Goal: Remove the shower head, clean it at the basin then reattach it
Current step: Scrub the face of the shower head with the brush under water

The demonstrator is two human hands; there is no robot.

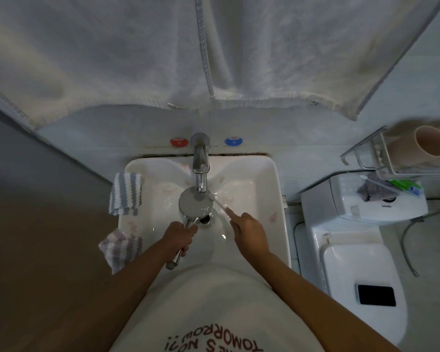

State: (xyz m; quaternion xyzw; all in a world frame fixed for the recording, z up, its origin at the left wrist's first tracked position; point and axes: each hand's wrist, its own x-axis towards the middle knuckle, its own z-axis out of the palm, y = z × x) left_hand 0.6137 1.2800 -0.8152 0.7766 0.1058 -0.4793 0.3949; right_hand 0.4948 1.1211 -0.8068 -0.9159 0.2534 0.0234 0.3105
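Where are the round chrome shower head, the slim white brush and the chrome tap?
Round chrome shower head (195,205): head view, on its spray face.
Slim white brush (220,205): head view, mid-shaft, between face and fingertip.
Chrome tap (201,180): head view, on the spout.

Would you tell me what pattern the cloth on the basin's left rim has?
The cloth has grey and white stripes; head view.

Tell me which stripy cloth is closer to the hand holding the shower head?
The crumpled cloth at the basin's near-left corner, beside the left hand; the other cloth hangs farther back.
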